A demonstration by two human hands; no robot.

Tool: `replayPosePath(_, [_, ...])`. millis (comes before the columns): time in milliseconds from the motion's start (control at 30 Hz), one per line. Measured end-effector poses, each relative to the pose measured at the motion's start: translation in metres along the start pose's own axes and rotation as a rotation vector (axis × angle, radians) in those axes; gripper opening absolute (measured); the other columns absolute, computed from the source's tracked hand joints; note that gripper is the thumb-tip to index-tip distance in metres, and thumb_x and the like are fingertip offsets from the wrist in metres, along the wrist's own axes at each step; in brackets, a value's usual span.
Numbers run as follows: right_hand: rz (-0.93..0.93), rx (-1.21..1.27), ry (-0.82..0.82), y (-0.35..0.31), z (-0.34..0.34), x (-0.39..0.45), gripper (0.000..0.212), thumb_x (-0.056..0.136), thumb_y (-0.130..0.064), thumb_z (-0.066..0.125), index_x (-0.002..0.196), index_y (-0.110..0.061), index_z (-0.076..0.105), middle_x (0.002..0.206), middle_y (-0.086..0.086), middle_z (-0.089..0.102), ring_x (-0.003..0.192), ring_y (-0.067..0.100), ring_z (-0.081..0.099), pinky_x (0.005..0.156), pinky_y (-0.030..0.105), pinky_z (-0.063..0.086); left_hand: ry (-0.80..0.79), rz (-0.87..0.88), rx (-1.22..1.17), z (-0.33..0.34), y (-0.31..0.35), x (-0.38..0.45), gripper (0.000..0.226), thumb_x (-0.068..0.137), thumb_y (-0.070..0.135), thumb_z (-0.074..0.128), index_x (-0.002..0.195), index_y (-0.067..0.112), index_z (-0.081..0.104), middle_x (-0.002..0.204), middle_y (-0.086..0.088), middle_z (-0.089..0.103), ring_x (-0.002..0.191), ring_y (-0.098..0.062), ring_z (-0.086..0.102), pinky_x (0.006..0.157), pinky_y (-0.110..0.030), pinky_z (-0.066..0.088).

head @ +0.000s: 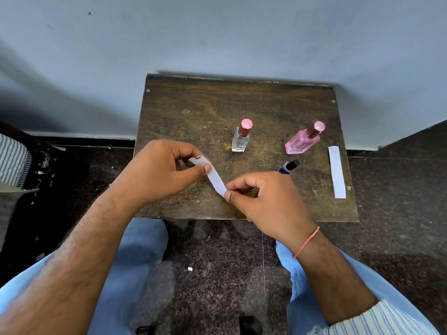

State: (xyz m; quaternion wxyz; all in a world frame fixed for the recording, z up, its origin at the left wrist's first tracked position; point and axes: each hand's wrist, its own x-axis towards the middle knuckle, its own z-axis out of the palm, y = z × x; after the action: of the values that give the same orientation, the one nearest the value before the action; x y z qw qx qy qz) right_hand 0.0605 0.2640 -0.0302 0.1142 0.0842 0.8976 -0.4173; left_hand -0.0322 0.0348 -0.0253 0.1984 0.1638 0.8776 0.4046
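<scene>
A narrow white paper strip (215,176) stretches between both hands above the near part of a small worn wooden table (193,112). My left hand (164,170) pinches its upper left end between thumb and fingers. My right hand (263,199) pinches its lower right end with thumb and forefinger. A clear glass bottle with a pink cap (241,139) stands upright behind the strip. A pink bottle with a pink cap (303,140) stands to its right. A dark blue bottle (289,166) is partly hidden behind my right hand.
A second white paper strip (336,172) lies flat along the table's right edge. A pale wall rises right behind the table. Dark speckled floor surrounds it, and my knees in blue jeans are below. A striped cloth object (12,160) sits at far left.
</scene>
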Motion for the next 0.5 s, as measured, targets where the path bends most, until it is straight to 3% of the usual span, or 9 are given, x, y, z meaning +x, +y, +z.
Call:
replayPosePath(67, [0.061,0.092,-0.020,-0.003,0.002,0.002,0.002,0.091,-0.032,0.086,0.092,-0.033,0.085,0.078,-0.014,0.078,0.051,0.003,0.067,0.053,0.019,0.048,0.073,-0.026,0.014,0.001,-0.001,0.001,0.002,0.095,0.037,0.080,0.094,0.036,0.082,0.063,0.027,0.066,0.049,-0.002,0.053,0.048,-0.010,0.038])
replayPosePath(233, [0.186,0.293,0.000,-0.013,0.010,0.010,0.011,0.091,-0.020,0.086,0.094,-0.028,0.079,0.082,-0.008,0.080,0.042,0.012,0.068,0.045,0.025,0.053,0.286,-0.118,0.071,0.003,-0.009,0.004,0.014,0.099,0.034,0.073,0.113,0.038,0.075,0.089,0.014,0.073,0.059,0.004,0.059,0.057,-0.012,0.042])
replayPosePath(333, [0.228,0.303,0.012,-0.015,0.016,0.015,0.012,0.092,-0.019,0.085,0.093,-0.028,0.077,0.081,-0.007,0.080,0.044,0.014,0.070,0.040,0.019,0.045,0.292,-0.134,0.179,0.006,-0.019,0.006,0.034,0.097,0.039,0.075,0.130,0.035,0.070,0.099,0.014,0.067,0.084,0.002,0.061,0.070,-0.013,0.040])
replayPosePath(500, [0.303,0.353,0.017,-0.016,0.024,0.021,0.010,0.093,-0.019,0.083,0.091,-0.028,0.078,0.083,-0.006,0.081,0.047,0.018,0.072,0.036,0.020,0.042,0.258,-0.097,0.186,0.011,-0.026,0.007,0.031,0.098,0.040,0.074,0.129,0.038,0.072,0.100,0.016,0.065,0.082,0.006,0.055,0.074,-0.012,0.039])
